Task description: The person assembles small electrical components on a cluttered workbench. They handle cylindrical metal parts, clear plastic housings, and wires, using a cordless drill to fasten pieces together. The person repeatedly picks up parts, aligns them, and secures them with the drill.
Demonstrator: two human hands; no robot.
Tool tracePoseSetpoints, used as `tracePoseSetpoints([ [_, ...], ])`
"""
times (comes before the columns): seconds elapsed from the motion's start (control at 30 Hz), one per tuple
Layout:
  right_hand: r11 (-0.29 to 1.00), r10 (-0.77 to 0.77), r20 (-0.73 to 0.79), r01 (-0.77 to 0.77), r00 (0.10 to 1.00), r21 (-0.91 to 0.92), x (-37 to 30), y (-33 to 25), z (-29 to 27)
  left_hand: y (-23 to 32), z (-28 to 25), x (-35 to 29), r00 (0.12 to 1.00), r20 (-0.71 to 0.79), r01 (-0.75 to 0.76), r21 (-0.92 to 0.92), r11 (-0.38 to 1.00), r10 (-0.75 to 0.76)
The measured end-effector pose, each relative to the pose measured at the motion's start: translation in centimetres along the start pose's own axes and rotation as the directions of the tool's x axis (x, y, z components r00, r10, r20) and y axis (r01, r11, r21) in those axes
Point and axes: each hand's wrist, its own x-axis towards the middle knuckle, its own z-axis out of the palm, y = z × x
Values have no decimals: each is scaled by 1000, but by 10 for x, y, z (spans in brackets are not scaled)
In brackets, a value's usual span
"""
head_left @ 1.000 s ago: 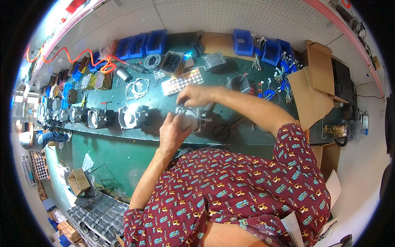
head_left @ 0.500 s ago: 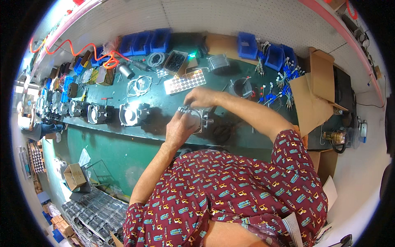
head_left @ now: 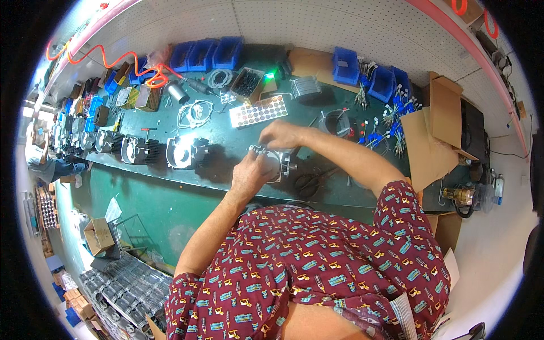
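Observation:
A silvery round metal housing (head_left: 274,169) lies at the near side of the green workbench, in front of my body. My left hand (head_left: 248,172) grips its left side, the fingers bent over the rim. Above its far edge, my right hand (head_left: 279,136) is closed with the fingers pinched downward; what they hold, if anything, is hidden beneath them. Just right of the housing lies a pair of dark-handled scissors (head_left: 309,184). Another open metal housing (head_left: 182,154) stands to the left, with more in a row beyond it.
Beyond my hands lies a white card of round discs (head_left: 258,112), beside a box of small dark parts (head_left: 247,84). Blue bins (head_left: 228,52) line the back. Wires with blue connectors (head_left: 391,122) and an open cardboard box (head_left: 428,133) sit right. Another person (head_left: 51,161) sits far left.
The view has shifted slightly, and the scissors show more clearly. Both hands stay at the housing, with my right hand slightly changed in pose.

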Motion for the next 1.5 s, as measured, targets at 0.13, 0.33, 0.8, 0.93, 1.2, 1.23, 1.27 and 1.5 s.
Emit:
tracePoseSetpoints([
  [0.13, 995, 80, -56, -77, 995, 57, 0, -2, 1, -1, -1, 0, 998, 43, 54, -8, 999, -54],
  [0.33, 947, 318, -8, -318, 948, -41, -16, 10, 3, 1, -3, 1, 1000, 10, 28, -7, 1000, -28],
  [0.8, 757, 468, 89, -451, 879, 474, -41, 23, 12, -6, 2, 7, 999, 50, 23, -42, 999, -21],
  [0.93, 722, 446, 90, -417, 891, 552, -51, 34, 18, -4, 1, 7, 997, 74, -4, -2, 1000, 4],
  [1.2, 712, 385, 86, -355, 919, 605, -56, 39, 19, -5, 3, 10, 992, 124, 28, 76, 997, -37],
  [1.23, 707, 384, 86, -352, 920, 613, -58, 40, 20, -5, 4, 9, 992, 118, 26, 72, 997, -34],
  [1.27, 702, 382, 84, -348, 920, 621, -60, 41, 21, -5, 4, 8, 993, 111, 24, 68, 997, -31],
  [1.5, 728, 462, -163, -268, 872, 631, -72, 28, 47, -13, 8, 7, 996, 86, 0, 45, 999, -4],
])
